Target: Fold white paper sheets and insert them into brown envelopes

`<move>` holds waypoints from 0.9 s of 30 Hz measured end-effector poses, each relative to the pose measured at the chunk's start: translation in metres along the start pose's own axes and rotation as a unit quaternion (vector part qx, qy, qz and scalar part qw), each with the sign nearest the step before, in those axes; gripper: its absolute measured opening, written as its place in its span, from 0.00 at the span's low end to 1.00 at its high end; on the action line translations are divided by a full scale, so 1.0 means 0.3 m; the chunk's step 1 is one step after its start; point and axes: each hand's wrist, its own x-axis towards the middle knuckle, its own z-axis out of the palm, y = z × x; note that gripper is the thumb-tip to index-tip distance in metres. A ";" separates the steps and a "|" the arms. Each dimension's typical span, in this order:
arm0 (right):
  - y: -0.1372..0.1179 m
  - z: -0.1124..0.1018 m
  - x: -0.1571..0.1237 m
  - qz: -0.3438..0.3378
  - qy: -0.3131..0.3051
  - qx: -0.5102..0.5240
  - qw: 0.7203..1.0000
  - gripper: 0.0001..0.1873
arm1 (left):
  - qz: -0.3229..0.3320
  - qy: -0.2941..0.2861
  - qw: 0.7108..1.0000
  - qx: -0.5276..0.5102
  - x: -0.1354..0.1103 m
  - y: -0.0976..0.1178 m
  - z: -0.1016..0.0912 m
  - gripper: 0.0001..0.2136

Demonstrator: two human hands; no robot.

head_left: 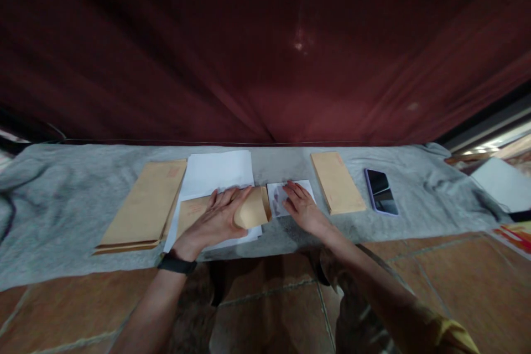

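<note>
On a grey cloth [39, 193], we spread our left hand [222, 218] wide across a tan envelope [255, 209], its mouth bowed at the right-hand end; whether that hand grips it, we cannot tell. Just beside the mouth, we rest our right hand [305, 207], fingers extended, on a small white paper [275, 206]. Beneath the envelope lie larger white sheets [219, 168]. At far left we see stacked envelopes [143, 199]; to the right, more tan envelopes [338, 182] and a phone [381, 191] with a purple edge.
</note>
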 end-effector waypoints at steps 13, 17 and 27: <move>0.113 -0.059 0.072 0.044 -0.056 -0.041 0.997 0.38 | -0.016 -0.061 0.998 0.005 -0.001 -0.020 0.010 0.53; 0.094 -0.081 0.087 0.026 -0.070 -0.055 0.996 0.36 | -0.022 -0.068 0.997 0.001 -0.002 -0.007 -0.003 0.52; -0.066 0.021 -0.001 -0.072 -0.075 -0.105 0.989 0.27 | -0.027 -0.069 0.997 0.002 -0.004 -0.013 0.004 0.52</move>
